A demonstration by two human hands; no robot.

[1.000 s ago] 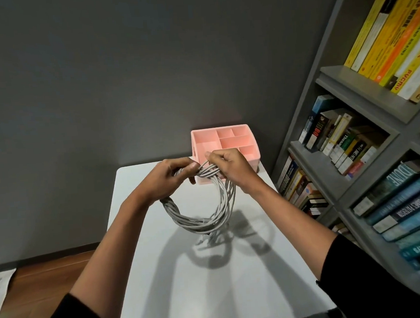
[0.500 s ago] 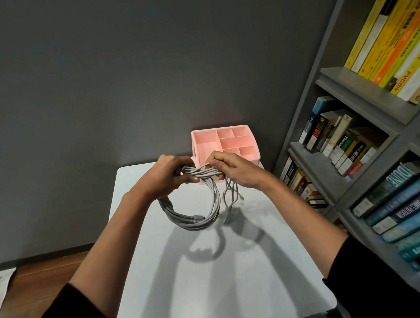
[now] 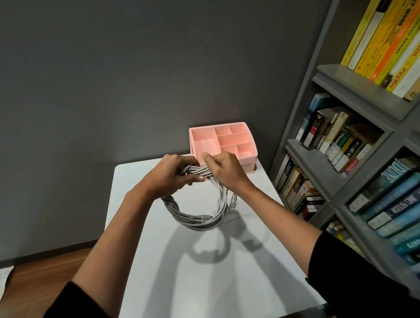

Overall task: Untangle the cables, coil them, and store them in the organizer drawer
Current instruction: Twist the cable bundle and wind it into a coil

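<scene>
Above the white rectangular tabletop [image 3: 187,272], both hands hold a grey bundle of coiled cable [image 3: 198,219] by its top, w/ the loop hanging down below the grip and its lower arc near or just off the table; can't tell if it touches. Left hand [image 3: 171,177] is closed around the gathered strands at the loop's top left, thumb across the front. Right hand [image 3: 225,166] is closed on the same strands just beside it, fingers curled as if working a loose end around the bundle; a few slack strands trail down on the right side of the loop. Pink plastic organizer w/ open compartments [image 3: 249,156] sits at the table's far edge, directly behind the right hand, so right hand is the nearer one for the drop. Loop's plane faces the camera, roughly upright; judging by this, it'd need tipping flat and carrying forward, away from the body, to go in. Compartments look smaller than the coil, so fit is a risk.
</scene>
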